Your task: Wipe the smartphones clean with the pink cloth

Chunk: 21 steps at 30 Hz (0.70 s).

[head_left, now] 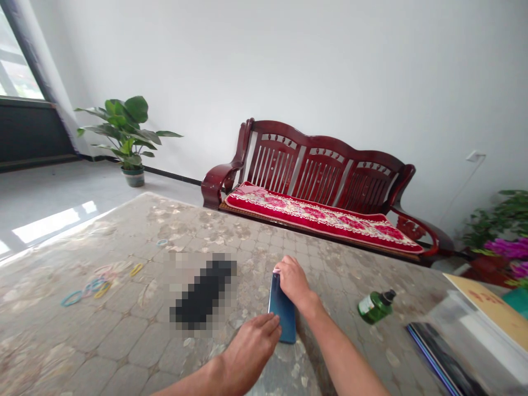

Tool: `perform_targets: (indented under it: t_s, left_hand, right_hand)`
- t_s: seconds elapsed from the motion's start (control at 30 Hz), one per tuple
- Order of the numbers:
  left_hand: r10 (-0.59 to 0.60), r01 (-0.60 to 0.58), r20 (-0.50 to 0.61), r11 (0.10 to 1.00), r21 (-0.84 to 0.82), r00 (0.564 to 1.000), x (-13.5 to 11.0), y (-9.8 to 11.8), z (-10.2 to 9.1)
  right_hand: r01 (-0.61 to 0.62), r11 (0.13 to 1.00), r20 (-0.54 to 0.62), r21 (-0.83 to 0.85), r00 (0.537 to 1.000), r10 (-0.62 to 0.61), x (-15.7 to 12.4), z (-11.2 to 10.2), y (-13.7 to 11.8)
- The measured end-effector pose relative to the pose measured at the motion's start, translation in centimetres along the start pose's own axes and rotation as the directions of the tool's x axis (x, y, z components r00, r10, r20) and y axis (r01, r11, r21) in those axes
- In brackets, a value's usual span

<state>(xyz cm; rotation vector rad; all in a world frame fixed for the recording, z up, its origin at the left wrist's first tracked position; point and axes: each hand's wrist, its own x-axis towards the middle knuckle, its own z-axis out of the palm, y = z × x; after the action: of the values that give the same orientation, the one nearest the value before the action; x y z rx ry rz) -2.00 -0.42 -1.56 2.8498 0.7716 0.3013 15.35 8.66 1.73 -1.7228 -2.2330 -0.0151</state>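
A blue phone (282,313) lies flat on the patterned table (124,330), near its middle. My right hand (293,281) rests on the phone's far end, fingers curled down over its top edge. My left hand (252,346) lies at the phone's near left edge, fingers together and touching its side. A dark, pixelated oblong object (203,294) lies just left of the phone, apart from both hands.
Several coloured rubber bands (97,285) are scattered at the table's left. A small green bottle (374,306) lies on its side to the right, with flat books or boards (454,352) beyond. A red wooden bench (317,192) and potted plants (126,135) stand behind.
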Motion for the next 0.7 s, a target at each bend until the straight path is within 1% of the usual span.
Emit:
perform_targets:
  t_s: [0.1, 0.23, 0.33, 0.4, 0.57, 0.7]
  left_hand:
    - [-0.005, 0.005, 0.027, 1.0, 0.012, 1.0, 0.1, 0.2, -0.1]
    - [-0.044, 0.042, 0.067, 0.999, 0.026, 0.997, 0.2, 0.4, -0.4]
    - [-0.038, 0.036, 0.074, 0.999, 0.033, 0.997, 0.2, 0.5, -0.5]
    - [-0.021, 0.018, 0.065, 0.999, 0.04, 0.998, 0.1, 0.4, -0.3]
    - [-0.006, 0.005, 0.009, 0.998, 0.063, 1.0, 0.1, 0.0, 0.7]
    - [-0.002, 0.003, -0.011, 0.998, 0.06, 1.0, 0.0, -0.1, 0.9]
  right_hand:
    - [0.056, 0.998, 0.035, -0.04, 0.998, -0.055, 0.1, -0.3, 0.5]
    - [0.072, 0.993, 0.061, -0.094, 0.996, -0.066, -1.4, -1.5, 2.2]
    - [0.034, 0.992, 0.093, -0.118, 0.995, -0.023, -2.3, -2.4, 3.0]
    - [-0.006, 0.991, 0.116, -0.137, 0.993, 0.022, -2.6, -2.7, 3.0]
    - [-0.141, 0.976, 0.123, -0.167, 0.979, 0.163, -3.5, -2.8, 2.0]
    - [-0.198, 0.97, 0.149, -0.143, 0.964, 0.219, -5.8, -3.2, 1.1]
